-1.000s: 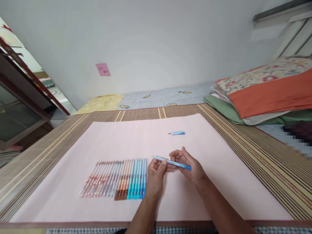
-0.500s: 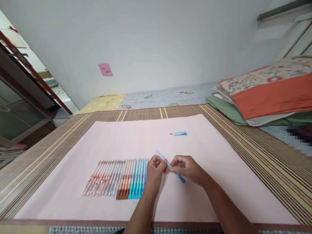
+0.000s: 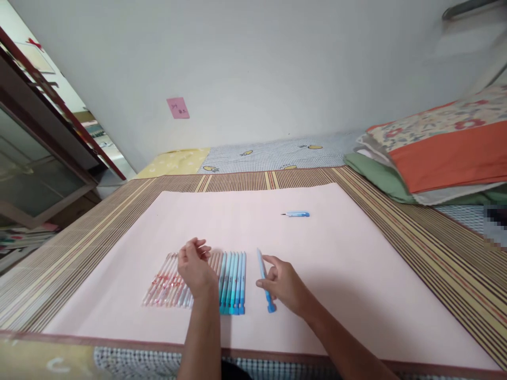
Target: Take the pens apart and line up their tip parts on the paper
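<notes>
My right hand (image 3: 279,282) grips a light blue pen (image 3: 263,277) between thumb and fingers. The pen's tip points away from me and its darker blue end towards me. Over a row of pens (image 3: 233,285) hovers my left hand (image 3: 196,269), fingers loosely bent and apart, with nothing visible in it. The row runs from clear and reddish pens on the left through peach to turquoise and blue on the right. Part of it is hidden behind my left hand and forearm. A small blue pen-like piece with a dark pointed tip (image 3: 297,214) lies farther back.
Everything lies on a pale pink sheet (image 3: 214,211) over a striped mat (image 3: 119,232). A grey wall (image 3: 277,68) with a pink note (image 3: 178,108) stands behind. Folded bedding (image 3: 455,158) is piled at the right.
My left hand has let go of the blue pen and moved left over the row. My right hand has brought the pen left and turned it nearly parallel to the row.
</notes>
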Demonstrator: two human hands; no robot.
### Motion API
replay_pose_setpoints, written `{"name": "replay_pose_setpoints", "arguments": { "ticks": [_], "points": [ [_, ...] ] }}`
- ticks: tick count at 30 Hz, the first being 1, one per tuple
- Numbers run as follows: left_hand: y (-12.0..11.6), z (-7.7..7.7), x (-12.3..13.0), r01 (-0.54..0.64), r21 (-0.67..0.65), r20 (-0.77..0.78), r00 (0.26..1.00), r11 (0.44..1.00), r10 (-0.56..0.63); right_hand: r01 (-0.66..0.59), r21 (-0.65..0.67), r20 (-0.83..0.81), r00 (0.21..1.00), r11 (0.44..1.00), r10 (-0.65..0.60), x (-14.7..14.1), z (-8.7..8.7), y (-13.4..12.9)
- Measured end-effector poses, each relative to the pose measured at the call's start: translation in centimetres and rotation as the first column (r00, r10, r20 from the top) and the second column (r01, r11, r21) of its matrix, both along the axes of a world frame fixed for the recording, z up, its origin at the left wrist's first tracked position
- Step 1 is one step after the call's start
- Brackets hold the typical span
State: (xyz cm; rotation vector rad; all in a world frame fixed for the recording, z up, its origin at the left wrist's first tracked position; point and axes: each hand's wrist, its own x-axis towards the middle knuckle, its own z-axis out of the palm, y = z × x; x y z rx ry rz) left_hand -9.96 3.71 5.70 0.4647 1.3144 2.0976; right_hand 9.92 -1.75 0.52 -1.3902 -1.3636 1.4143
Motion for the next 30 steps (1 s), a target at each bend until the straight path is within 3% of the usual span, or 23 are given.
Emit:
{"name": "replay_pose_setpoints", "arguments": {
  "ticks": [4,9,13,17,25,30],
  "points": [
    [0.1,0.3,-2.7,-0.04,0.039,0.028,0.999,0.998,0.039,0.028,0.066,0.085,0.996,0.997,-0.033,-1.4,-0.2,-0.2],
    [0.1,0.2,-3.5,-0.047,0.035,0.038,0.998,0.998,0.046,-0.012,0.126,0.259,0.966,0.992,-0.021,-1.9,0.6,-0.4],
    [0.3,0.0,-3.3,-0.014,0.037,0.058,0.998,0.999,0.012,-0.184,0.173,0.315,0.941,0.968,0.122,-1.0,2.1,-1.2],
    [0.3,-0.1,-3.2,-0.013,0.031,0.074,0.997,0.999,0.011,-0.378,0.135,0.394,0.869,0.916,0.3,-0.2,3.4,-2.0],
    [0.4,-0.2,-3.0,0.003,0.026,0.077,0.997,1.0,-0.005,-0.478,0.187,0.484,0.805,0.858,0.343,-1.3,2.1,-2.2],
    [0.4,-0.3,-2.8,0.019,0.015,0.058,0.998,1.0,-0.02,-0.505,0.21,0.5,0.791,0.837,0.352,-1.5,2.2,-2.3]
  ]
}}
